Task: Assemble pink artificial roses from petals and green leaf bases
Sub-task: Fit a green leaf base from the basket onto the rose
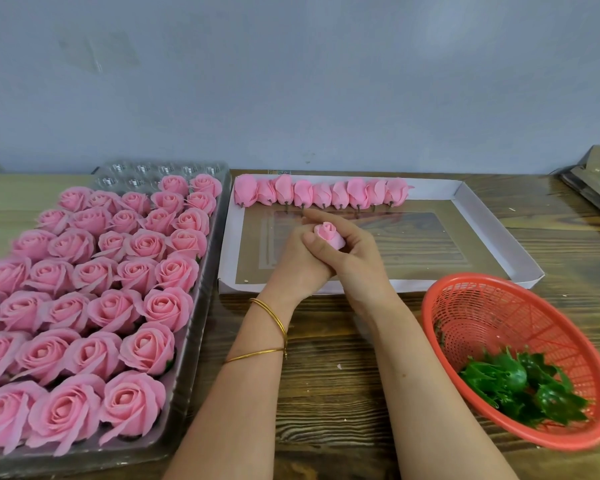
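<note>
A small pink rosebud (329, 234) pokes up from between my two hands, above the white shallow box (492, 233). My left hand (297, 263), with gold bangles on its wrist, and my right hand (357, 258) are folded together, and their fingers curl around the bud's lower part. A row of several unopened pink buds (321, 194) lies along the box's far edge, stems pointing toward me. Green leaf bases (520, 386) lie in a red mesh basket (465, 306) at the right. Finished pink roses (111, 271) fill a clear plastic tray (191, 344) at the left.
The wooden table (326, 393) runs under my forearms between tray and basket. A grey wall stands behind. A stack of dark flat sheets (596, 181) lies at the far right edge. The tray's far cells (160, 169) hold no roses.
</note>
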`<move>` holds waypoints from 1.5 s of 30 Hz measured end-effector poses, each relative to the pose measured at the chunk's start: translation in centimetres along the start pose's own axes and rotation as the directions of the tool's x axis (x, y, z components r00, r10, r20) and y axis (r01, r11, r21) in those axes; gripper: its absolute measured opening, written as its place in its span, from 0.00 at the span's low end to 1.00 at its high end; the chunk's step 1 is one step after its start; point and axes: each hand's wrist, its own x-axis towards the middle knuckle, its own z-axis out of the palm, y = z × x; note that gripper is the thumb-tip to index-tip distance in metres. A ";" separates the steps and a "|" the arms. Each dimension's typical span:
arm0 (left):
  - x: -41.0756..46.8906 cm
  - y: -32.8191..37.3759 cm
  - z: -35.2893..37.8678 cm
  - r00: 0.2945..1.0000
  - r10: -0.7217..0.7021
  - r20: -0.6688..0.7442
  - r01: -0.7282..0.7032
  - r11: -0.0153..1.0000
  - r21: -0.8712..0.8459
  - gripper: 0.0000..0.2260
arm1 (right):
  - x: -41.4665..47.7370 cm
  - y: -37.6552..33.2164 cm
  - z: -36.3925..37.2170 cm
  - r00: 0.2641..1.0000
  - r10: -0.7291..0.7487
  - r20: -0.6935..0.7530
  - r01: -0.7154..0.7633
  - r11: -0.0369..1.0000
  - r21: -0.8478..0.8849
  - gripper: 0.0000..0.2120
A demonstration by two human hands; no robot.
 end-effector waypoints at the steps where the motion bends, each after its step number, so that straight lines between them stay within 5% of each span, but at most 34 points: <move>1: 0.0 0.0 0.0 1.000 0.002 0.005 -0.002 1.000 0.002 0.15 | 0.0 0.1 0.0 1.000 0.008 0.010 -0.007 1.000 -0.003 0.15; 8: 0.2 -0.2 0.2 1.000 -0.014 -0.015 0.014 0.999 0.036 0.10 | 0.7 0.2 -0.2 0.997 0.045 -0.063 -0.039 0.995 0.093 0.19; 13: 0.2 0.2 0.0 0.997 0.052 -0.064 -0.035 0.969 0.245 0.16 | 0.4 0.3 0.7 0.991 -0.076 -0.108 0.069 0.995 -0.068 0.07; 23: 0.1 0.4 0.2 0.998 -0.002 -0.069 0.022 0.957 0.289 0.13 | 0.2 0.2 0.7 0.991 -0.037 -0.128 0.020 0.991 -0.134 0.10; 34: -0.1 0.3 0.1 0.994 -0.050 -0.093 0.055 0.997 0.048 0.09 | -0.1 0.2 0.1 0.997 0.064 -0.038 -0.064 0.998 0.008 0.22; 45: -0.6 1.5 -1.1 0.968 -0.053 -0.243 -0.011 0.967 -0.254 0.09 | 1.3 1.4 -0.6 0.996 0.080 0.045 -0.090 0.930 0.356 0.24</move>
